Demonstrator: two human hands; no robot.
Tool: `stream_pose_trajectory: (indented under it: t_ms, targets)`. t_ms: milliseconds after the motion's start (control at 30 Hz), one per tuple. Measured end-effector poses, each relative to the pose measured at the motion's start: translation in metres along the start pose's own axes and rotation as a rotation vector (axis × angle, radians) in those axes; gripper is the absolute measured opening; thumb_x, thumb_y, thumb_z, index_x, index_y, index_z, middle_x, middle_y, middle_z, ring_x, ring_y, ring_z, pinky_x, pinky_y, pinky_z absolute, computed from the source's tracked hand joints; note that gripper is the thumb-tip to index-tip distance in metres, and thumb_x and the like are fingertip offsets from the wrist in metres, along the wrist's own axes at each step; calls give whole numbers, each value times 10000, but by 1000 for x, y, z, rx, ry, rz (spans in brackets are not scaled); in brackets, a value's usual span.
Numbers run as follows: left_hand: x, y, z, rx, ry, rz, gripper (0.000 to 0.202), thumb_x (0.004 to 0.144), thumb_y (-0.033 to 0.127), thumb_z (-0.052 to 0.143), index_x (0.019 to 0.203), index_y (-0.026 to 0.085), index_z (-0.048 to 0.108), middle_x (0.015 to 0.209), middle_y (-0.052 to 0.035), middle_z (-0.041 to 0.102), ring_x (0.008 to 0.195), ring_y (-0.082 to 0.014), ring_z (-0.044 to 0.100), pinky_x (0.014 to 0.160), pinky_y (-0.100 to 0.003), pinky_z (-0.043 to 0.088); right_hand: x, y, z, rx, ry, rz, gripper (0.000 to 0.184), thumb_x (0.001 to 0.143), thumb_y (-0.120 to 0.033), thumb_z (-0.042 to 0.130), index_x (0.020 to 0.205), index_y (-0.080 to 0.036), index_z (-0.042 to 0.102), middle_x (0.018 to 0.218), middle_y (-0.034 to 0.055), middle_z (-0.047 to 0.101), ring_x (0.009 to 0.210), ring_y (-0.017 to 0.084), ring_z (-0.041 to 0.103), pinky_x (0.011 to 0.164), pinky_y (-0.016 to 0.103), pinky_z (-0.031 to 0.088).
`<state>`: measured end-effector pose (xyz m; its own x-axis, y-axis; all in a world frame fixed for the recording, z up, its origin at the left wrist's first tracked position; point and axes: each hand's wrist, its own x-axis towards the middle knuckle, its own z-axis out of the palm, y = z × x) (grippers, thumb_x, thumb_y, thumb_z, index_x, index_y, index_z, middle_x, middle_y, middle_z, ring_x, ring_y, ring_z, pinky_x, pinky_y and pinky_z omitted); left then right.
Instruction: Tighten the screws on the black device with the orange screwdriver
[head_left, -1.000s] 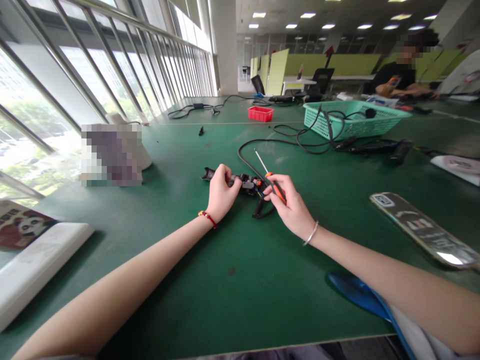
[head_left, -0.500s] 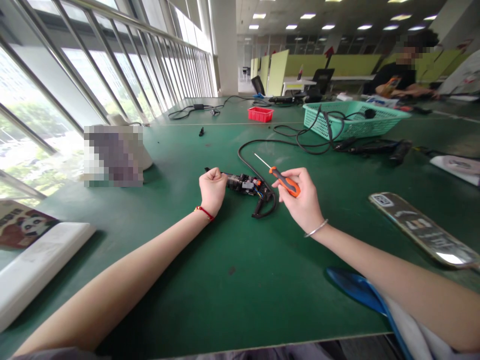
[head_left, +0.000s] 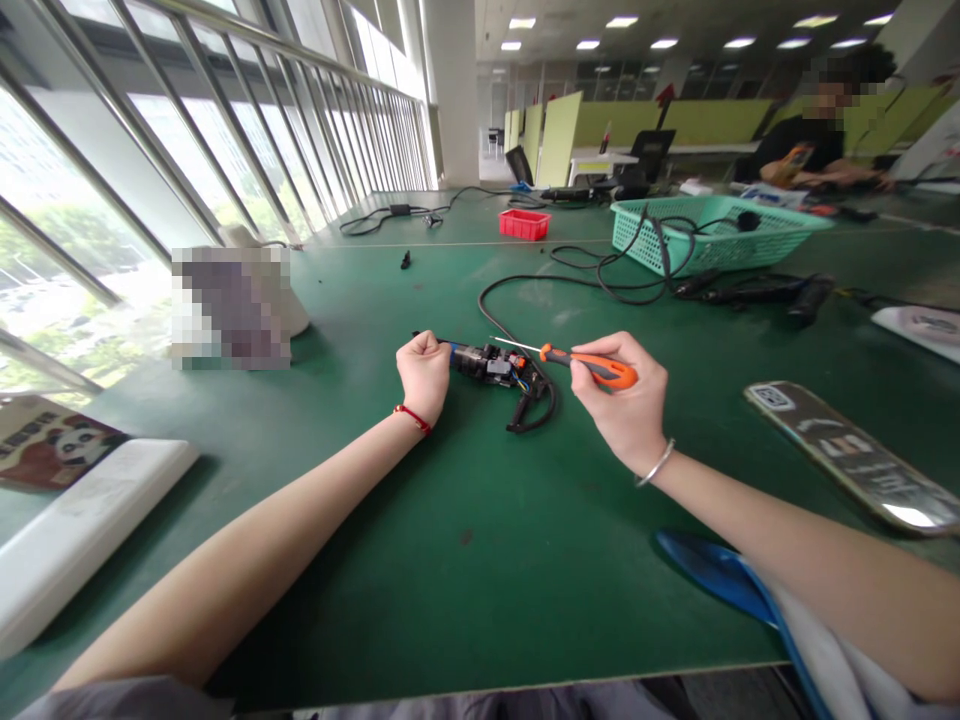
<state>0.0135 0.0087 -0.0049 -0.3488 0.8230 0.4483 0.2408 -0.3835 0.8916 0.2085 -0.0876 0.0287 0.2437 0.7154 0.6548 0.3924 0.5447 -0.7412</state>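
Note:
My left hand (head_left: 424,372) is closed around the left end of an opened power tool (head_left: 495,368), which lies on the green table (head_left: 420,560). Its inner parts and coloured wires show, and a black cable (head_left: 491,290) runs from its right end. My right hand (head_left: 622,395) grips an orange and grey screwdriver (head_left: 596,367) by the handle. The screwdriver's thin shaft points left and lies over the right part of the tool in view; whether its tip touches the tool I cannot tell.
A teal basket (head_left: 720,235) with cable over its rim and a small red bin (head_left: 525,224) stand further back. To the right lies a phone in a patterned case (head_left: 847,455). A white block (head_left: 90,535) is at left. Another person (head_left: 806,140) sits at far right.
My right hand has moved slightly right, and the screwdriver has turned flatter, its tip swinging left and down towards the tool. My left hand keeps its hold.

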Motion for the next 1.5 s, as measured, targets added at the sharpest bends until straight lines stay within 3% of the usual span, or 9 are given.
stream_pose_trajectory:
  t_ms: [167,233,300,367,433,500,600,1267,1500]
  targets:
    - [-1,2,-1,59,-25,25,357,666,88,489,546,202,172,539,56,174,514,-83,225,508,-212,260,1,-4,-6,-87,-3,-75,84,746,-246,595,682,-234,543,623,-13,599,550,128,542,502,250,448]
    - [-1,6,-3,187,-83,112,272,734,165,515,572,205,300,582,31,361,607,-119,394,621,-245,381,1,-4,-9,-107,-4,-106,97,749,-240,582,667,-238,529,587,-19,578,510,127,521,475,255,420]
    - [-1,10,-7,367,-152,248,30,787,218,501,758,210,505,897,-45,587,916,-201,522,862,-354,421,0,-4,-13,-117,-10,-138,95,739,-221,576,662,-239,523,552,-29,559,471,122,503,452,259,395]
    - [-1,11,-10,527,-263,369,287,810,192,438,1074,230,545,1295,-74,522,1251,-252,408,1073,-461,279,-1,-4,-15,-135,-44,-164,98,724,-212,573,647,-239,518,518,-38,546,438,119,490,433,261,377]
    - [0,10,-13,629,-421,417,460,823,159,364,1265,230,470,1436,-58,428,1384,-244,272,1151,-506,127,-2,-5,-17,-159,-85,-183,109,715,-216,569,628,-241,510,497,-43,543,418,118,485,420,264,370]
    - [0,8,-14,704,-553,415,509,835,160,319,1328,217,433,1442,-58,438,1403,-239,255,1161,-536,62,-2,-7,-17,-176,-92,-201,110,720,-220,567,628,-243,510,497,-45,550,410,115,483,417,263,370]
    - [-1,5,-14,795,-639,438,500,832,211,358,1322,206,457,1429,-83,455,1383,-256,305,1156,-559,59,-1,-7,-17,-185,-76,-212,103,733,-215,568,650,-243,515,508,-50,556,415,111,487,426,256,377]
    - [-2,9,-14,854,-667,448,436,838,255,372,1241,175,519,1266,-94,543,1251,-246,412,1142,-464,157,2,5,-10,-147,-76,-192,116,746,-169,590,660,-210,525,525,-64,546,455,87,510,457,198,396]
    - [-3,10,-15,877,-669,470,426,852,264,382,1243,175,526,1192,-95,567,1175,-265,437,1084,-489,214,2,1,-10,-132,-89,-156,172,814,-270,601,686,-204,507,512,-75,502,418,60,458,431,187,358]
